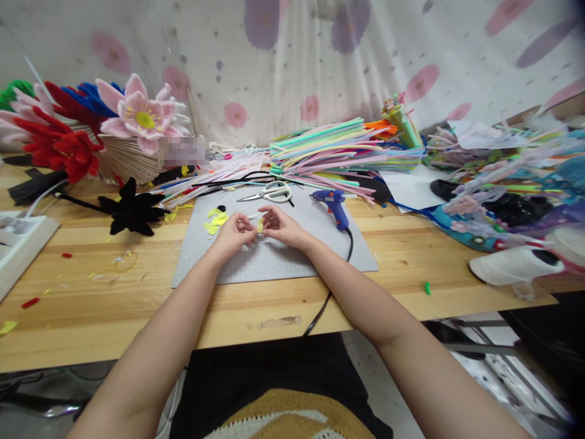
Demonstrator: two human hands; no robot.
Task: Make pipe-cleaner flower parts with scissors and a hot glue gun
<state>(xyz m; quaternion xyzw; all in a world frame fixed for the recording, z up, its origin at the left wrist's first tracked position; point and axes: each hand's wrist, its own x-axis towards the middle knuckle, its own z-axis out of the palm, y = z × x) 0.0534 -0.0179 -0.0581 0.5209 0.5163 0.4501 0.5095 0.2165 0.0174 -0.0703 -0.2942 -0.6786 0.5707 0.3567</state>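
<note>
Over the grey cutting mat (292, 259), my left hand (236, 233) and my right hand (282, 227) meet with curled fingers. Between their fingertips is a small yellow piece (260, 225), perhaps paper or felt. My right thumb and fingers pinch it. The left fingertips are closed right beside it; what they grip is too small to make out. Yellow scraps (216, 221) lie on the mat just left of my left hand. Beyond the hands rest white-handled scissors (276, 192), blades pointing left. A blue glue gun (336, 207) lies to the right, its black cable running toward the table's front edge.
Bundles of coloured pipe cleaners (329, 149) are heaped behind the mat. At left stand a pink fuzzy flower (137, 113) and a red one (61, 146), with a black flower (132, 208) lying nearer. A power strip (27, 244) and a white spool (514, 265) flank the table.
</note>
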